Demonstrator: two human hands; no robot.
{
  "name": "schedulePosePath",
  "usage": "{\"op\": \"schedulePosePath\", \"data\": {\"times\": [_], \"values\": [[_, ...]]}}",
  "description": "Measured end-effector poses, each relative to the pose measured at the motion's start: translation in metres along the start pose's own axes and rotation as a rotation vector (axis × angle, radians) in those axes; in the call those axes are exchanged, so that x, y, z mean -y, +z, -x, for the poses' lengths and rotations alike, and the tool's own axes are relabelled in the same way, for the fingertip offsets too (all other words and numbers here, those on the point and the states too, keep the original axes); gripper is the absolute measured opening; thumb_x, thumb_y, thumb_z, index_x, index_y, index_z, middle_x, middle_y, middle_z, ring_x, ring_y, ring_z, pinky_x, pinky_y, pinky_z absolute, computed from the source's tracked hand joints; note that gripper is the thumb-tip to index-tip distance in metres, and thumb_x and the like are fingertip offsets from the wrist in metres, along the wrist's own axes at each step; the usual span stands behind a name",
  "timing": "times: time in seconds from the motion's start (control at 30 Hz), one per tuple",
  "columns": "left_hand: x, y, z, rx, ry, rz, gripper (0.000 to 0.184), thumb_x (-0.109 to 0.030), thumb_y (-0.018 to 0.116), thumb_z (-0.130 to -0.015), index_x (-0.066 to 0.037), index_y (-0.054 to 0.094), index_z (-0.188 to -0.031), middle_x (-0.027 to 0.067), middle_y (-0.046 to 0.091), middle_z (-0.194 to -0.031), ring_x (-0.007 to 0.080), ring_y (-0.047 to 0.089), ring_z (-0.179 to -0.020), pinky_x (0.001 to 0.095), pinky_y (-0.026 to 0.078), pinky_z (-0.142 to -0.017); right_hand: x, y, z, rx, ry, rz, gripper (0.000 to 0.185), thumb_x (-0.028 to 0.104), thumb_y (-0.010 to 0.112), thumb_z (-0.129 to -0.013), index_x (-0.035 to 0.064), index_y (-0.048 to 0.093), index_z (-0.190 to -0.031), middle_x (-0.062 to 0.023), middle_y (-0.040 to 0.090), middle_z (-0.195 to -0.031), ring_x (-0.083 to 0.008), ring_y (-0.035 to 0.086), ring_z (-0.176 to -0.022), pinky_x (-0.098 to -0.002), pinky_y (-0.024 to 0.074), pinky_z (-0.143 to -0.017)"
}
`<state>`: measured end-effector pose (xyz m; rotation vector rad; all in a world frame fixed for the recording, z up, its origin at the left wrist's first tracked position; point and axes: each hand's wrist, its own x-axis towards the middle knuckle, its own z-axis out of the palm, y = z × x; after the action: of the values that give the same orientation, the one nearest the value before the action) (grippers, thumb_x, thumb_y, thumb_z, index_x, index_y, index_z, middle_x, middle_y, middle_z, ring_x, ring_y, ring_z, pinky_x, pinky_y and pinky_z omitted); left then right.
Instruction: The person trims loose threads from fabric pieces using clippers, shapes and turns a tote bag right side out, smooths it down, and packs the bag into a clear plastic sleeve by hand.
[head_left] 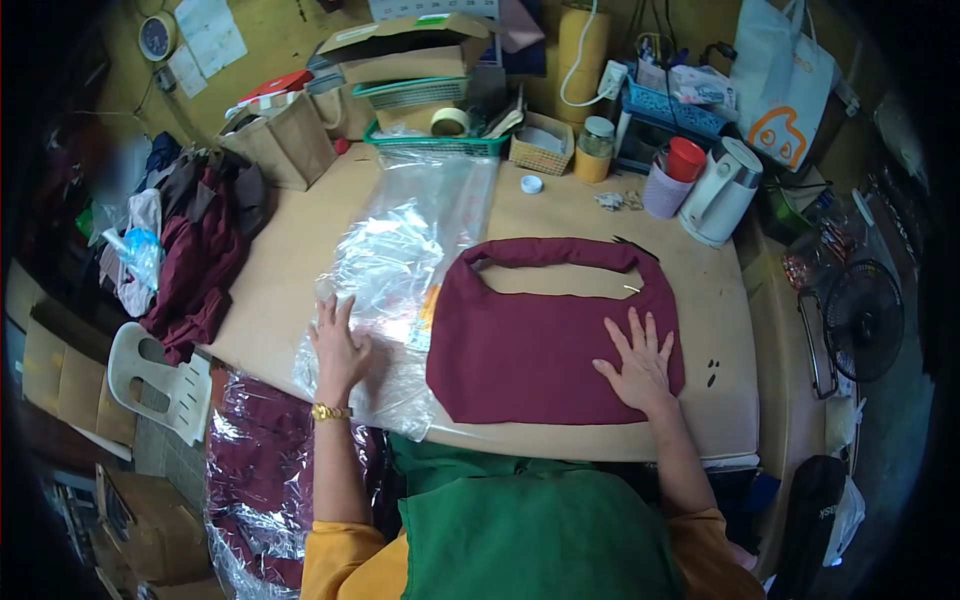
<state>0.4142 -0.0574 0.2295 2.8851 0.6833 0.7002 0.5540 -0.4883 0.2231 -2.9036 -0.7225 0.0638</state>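
A maroon fabric handbag [540, 350] lies flat on the table in front of me, its padded handle toward the far side. My right hand [638, 362] rests on the bag's right part, fingers spread. To the left of the bag, my left hand [341, 345] is over the edge of a clear plastic bag [390, 250], fingers apart and holding nothing. Several clear plastic sheets seem layered there, reaching back toward the baskets. An orange-and-white printed patch shows beside the handbag's left edge.
A white kettle [722, 190], a red cup [685, 160] and a glass jar [594, 150] stand at the back right. Behind the plastic are green baskets [440, 143] and a cardboard box [400, 50]. Maroon cloth [200, 240] is heaped at left, near a white plastic chair [160, 380].
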Motion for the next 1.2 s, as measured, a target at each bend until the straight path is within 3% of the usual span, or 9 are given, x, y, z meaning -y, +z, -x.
{"op": "schedulePosePath", "data": {"times": [0.1, 0.23, 0.33, 0.5, 0.6, 0.7, 0.77, 1.03, 1.2], "values": [[0.038, -0.003, 0.015, -0.198, -0.036, 0.139, 0.044, -0.016, 0.072, -0.078, -0.007, 0.061, -0.12, 0.0218, 0.055, -0.127, 0.0407, 0.052, -0.118, 0.0496, 0.041, -0.099, 0.002, -0.005, -0.004, 0.031, 0.008, -0.001, 0.073, 0.055, 0.058, -0.089, 0.0251, 0.033, -0.151, -0.0194, 0.018, -0.159, -0.0408, 0.007, -0.148, -0.068, 0.0021, -0.113], [0.039, 0.013, 0.028, 0.049, -0.021, 0.31, 0.03, -0.018, 0.075, -0.078, -0.003, 0.066, -0.103, 0.0209, 0.062, -0.102, 0.0372, 0.061, -0.095, 0.0432, 0.049, -0.078, 0.02, -0.021, -0.007, 0.125, 0.054, -0.054, 0.07, 0.048, 0.064, -0.087, 0.0217, 0.039, -0.148, -0.0205, 0.021, -0.158, -0.0405, 0.01, -0.148, -0.0693, 0.0036, -0.113], [0.025, 0.02, 0.017, -0.05, -0.065, 0.254, 0.024, -0.019, 0.075, -0.079, -0.004, 0.067, -0.096, 0.0176, 0.063, -0.101, 0.0338, 0.063, -0.087, 0.0422, 0.05, -0.07, 0.064, -0.027, -0.014, -0.138, -0.132, -0.039, 0.05, 0.025, 0.075, -0.08, 0.0093, 0.057, -0.124, -0.0207, 0.037, -0.147, -0.0409, 0.024, -0.143, -0.0702, 0.0128, -0.111], [0.016, 0.008, -0.005, 0.096, -0.123, 0.354, 0.012, -0.02, 0.07, -0.083, -0.008, 0.069, -0.083, 0.0139, 0.063, -0.089, 0.0346, 0.061, -0.085, 0.0441, 0.05, -0.072, 0.178, -0.023, -0.024, -0.104, -0.563, -0.418, 0.042, 0.021, 0.073, -0.083, 0.0117, 0.059, -0.121, -0.0205, 0.044, -0.142, -0.0378, 0.034, -0.139, -0.063, 0.0207, -0.112], [0.007, -0.002, 0.003, 0.04, 0.291, 0.114, 0.016, -0.021, 0.068, -0.081, -0.009, 0.072, -0.07, 0.014, 0.063, -0.089, 0.0322, 0.059, -0.078, 0.0433, 0.047, -0.071, 0.227, 0.005, -0.067, -0.14, -0.686, -0.809, 0.042, 0.018, 0.071, -0.082, 0.0073, 0.058, -0.121, -0.0209, 0.047, -0.137, -0.0389, 0.044, -0.13, -0.0581, 0.0287, -0.109], [-0.002, -0.004, 0.015, 0.31, 0.38, 0.154, 0.018, -0.017, 0.061, -0.085, -0.004, 0.072, -0.083, 0.0172, 0.064, -0.094, 0.033, 0.061, -0.085, 0.0424, 0.048, -0.074, 0.266, 0.019, -0.11, -0.257, -0.669, -0.775, 0.041, 0.016, 0.071, -0.082, 0.0057, 0.058, -0.119, -0.0213, 0.047, -0.135, -0.0369, 0.051, -0.123, -0.047, 0.0353, -0.107], [-0.002, 0.0, 0.01, 0.314, 0.278, 0.27, 0.018, -0.015, 0.059, -0.085, -0.002, 0.072, -0.087, 0.0193, 0.064, -0.095, 0.0335, 0.062, -0.085, 0.042, 0.048, -0.075, 0.277, 0.045, -0.143, -0.441, -0.632, -0.36, 0.024, 0.016, 0.066, -0.084, 0.0034, 0.063, -0.104, -0.0181, 0.057, -0.123, -0.0336, 0.055, -0.115, -0.0467, 0.0359, -0.104], [0.003, 0.015, -0.041, 0.133, 0.234, 0.293, 0.032, -0.005, 0.056, -0.08, 0.004, 0.064, -0.11, 0.0243, 0.06, -0.106, 0.04, 0.059, -0.099, 0.0475, 0.048, -0.084, 0.293, 0.013, -0.152, -0.493, -0.621, -0.455, 0.013, 0.016, 0.062, -0.086, 0.0052, 0.061, -0.08, -0.0086, 0.064, -0.086, -0.03, 0.06, -0.087, -0.0433, 0.0422, -0.085], [0.001, 0.039, -0.066, 0.013, 0.302, -0.043, 0.074, -0.017, 0.062, -0.081, -0.012, 0.034, -0.15, 0.0236, 0.033, -0.151, 0.0444, 0.036, -0.136, 0.0582, 0.033, -0.108, 0.303, -0.016, -0.128, -0.612, -0.668, -0.48, 0.008, 0.013, 0.059, -0.085, 0.0049, 0.061, -0.083, -0.0108, 0.062, -0.084, -0.0317, 0.059, -0.084, -0.0434, 0.0438, -0.081]]}}
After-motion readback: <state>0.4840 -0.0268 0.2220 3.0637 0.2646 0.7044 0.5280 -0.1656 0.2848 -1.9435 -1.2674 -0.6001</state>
